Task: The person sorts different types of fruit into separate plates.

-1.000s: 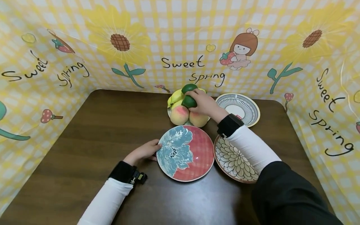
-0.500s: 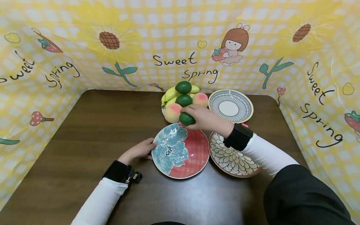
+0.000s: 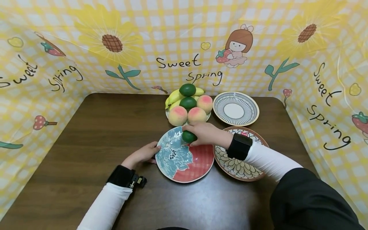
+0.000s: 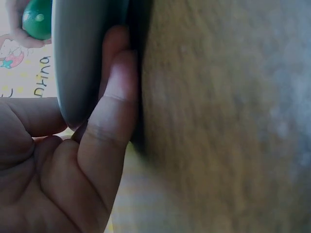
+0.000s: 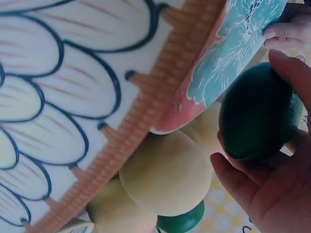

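My right hand (image 3: 201,134) grips a dark green avocado (image 3: 188,136) (image 5: 257,111) just above the far part of the red plate with a blue flower (image 3: 198,159). My left hand (image 3: 143,155) holds that plate's left rim, fingers curled under its edge (image 4: 92,63). The avocado (image 4: 36,17) shows small in the left wrist view, beyond the plate. Behind the plate stands a heap of fruit: peaches (image 3: 177,115), bananas (image 3: 173,95) and two more avocados (image 3: 187,89).
A brown-rimmed plate with a petal pattern (image 3: 244,167) lies right of the red plate, under my right forearm. A blue-striped white plate (image 3: 235,108) sits at the back right. A yellow printed cloth (image 3: 86,48) walls the dark wooden table (image 3: 86,134) on three sides.
My right hand took an avocado off the fruit heap and brought it toward me and down, to just over the red plate. My left hand stayed on the plate's rim.
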The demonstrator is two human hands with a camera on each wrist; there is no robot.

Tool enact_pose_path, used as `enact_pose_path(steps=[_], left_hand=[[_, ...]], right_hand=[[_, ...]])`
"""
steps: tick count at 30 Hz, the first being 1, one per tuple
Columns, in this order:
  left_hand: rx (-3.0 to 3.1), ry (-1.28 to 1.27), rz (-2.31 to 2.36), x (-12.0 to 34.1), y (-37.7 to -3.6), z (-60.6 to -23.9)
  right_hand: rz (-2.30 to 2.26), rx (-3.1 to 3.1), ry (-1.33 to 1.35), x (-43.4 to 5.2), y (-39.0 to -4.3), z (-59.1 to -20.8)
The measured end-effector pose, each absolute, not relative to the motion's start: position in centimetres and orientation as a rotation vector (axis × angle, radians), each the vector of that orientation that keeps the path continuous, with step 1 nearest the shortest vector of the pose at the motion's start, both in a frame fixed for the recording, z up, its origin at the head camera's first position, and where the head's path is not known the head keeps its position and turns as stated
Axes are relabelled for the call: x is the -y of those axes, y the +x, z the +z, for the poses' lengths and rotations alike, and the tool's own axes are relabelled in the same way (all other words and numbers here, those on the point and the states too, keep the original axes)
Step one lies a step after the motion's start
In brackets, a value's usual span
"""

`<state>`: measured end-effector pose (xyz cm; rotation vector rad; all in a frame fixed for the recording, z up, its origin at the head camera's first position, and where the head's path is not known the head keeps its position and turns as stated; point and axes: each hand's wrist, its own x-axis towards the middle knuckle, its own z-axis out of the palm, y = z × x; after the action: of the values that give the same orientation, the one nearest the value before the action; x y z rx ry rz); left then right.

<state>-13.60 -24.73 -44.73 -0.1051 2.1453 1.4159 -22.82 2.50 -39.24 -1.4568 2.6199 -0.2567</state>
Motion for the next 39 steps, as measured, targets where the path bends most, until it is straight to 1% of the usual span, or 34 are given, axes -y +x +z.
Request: enact_pose_path(steps=[18, 23, 26, 30, 34, 36, 39], left_hand=[[-2.137, -0.101, 1.418, 23.9, -14.9, -44.8], [-2.144, -0.099, 1.412, 23.9, -15.0, -44.7], [-2.155, -0.1, 1.398, 24.1, -14.8, -44.6], [-2.173, -0.11, 1.367, 24.5, -14.2, -44.6], [-2.17, -0.114, 1.369, 24.6, -13.7, -44.7], [-2.166, -0.11, 1.381, 24.5, -13.6, -44.9], [-2.167, -0.111, 1.384, 24.4, -13.3, -45.0]], right_hand=[[-0.172, -2.547, -1.414, -3.1, -23.1, -40.8], [-0.213, -2.518, -1.386, -3.1, -23.4, -40.5], [-0.332, -2.474, -1.386, -3.0, -23.9, -39.4], [-0.518, -2.524, -1.376, -2.0, -25.9, -35.4], [-0.546, -2.697, -1.289, -0.2, -29.6, -31.3], [-0.515, -2.749, -1.198, 0.6, -31.5, -30.5], [-0.505, -2.759, -1.08, 1.7, -34.0, -31.0]])
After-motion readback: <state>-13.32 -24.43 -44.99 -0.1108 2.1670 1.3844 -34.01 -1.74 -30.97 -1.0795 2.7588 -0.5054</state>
